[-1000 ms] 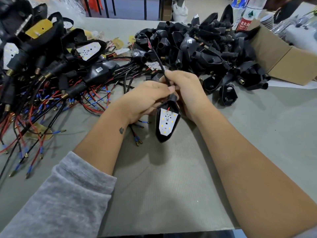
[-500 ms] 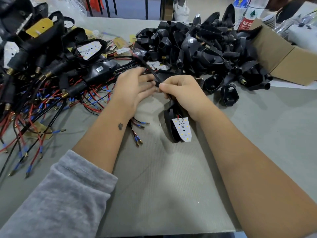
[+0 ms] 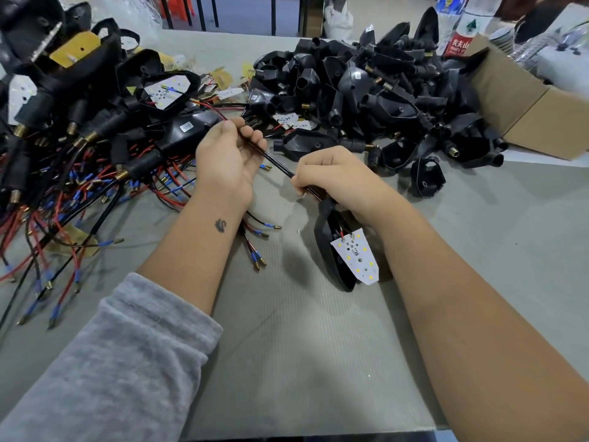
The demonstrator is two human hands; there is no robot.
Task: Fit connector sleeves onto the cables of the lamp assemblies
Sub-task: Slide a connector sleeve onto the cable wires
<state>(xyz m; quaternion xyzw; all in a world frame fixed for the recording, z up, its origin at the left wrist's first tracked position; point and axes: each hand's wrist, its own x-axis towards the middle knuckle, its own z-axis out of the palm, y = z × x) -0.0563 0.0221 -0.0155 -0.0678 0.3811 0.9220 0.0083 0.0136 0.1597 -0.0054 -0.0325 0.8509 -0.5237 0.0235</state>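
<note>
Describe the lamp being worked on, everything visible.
The lamp has a black, plastic-looking shell lying on its side on the grey table. A white wedge-shaped board with yellow dots leans out of it. Its thin black cable runs taut from the right hand to the left hand.

We see a thin black tubular sleeve (image 3: pixel 276 163) stretched taut on a slant between our two hands, with red and black wires emerging from its upper left end; our left hand (image 3: pixel 227 161) pinches its upper end, our right hand (image 3: pixel 331 177) grips its lower end; below the right hand hangs the black plastic lamp housing (image 3: pixel 330 250), tilted, its white triangular LED board (image 3: pixel 355 255) with yellow dots facing up, lower tip touching the grey table.
</note>
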